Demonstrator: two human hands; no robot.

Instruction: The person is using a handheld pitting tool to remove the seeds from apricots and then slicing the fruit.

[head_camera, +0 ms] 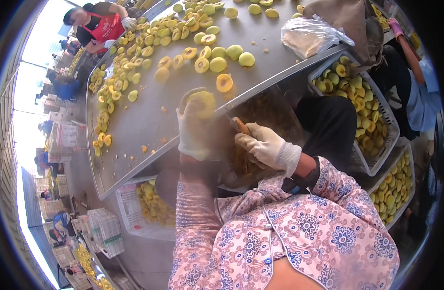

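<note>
My left hand (191, 130), in a pale knit glove, is raised at the near edge of the metal table. It grips a yellow-green peach (204, 103), blurred by a smudge over the view. My right hand (267, 146), gloved too, is closed around the orange-brown wooden handle (240, 126) of a small hand tool. The tool's working end is too blurred to tell its kind. A cut peach half (224, 83) lies on the table just beyond my left hand, its hollow facing up. Dark container (258, 159) with wet brown scraps sits below my hands.
Many halved peaches (115, 85) spread over the metal table (142, 119). A clear plastic bag (309, 36) lies at its edge. White crates of peach halves stand right (385, 152) and left (125, 214). A co-worker in a red apron (106, 29) is across; another person (423, 90) sits right.
</note>
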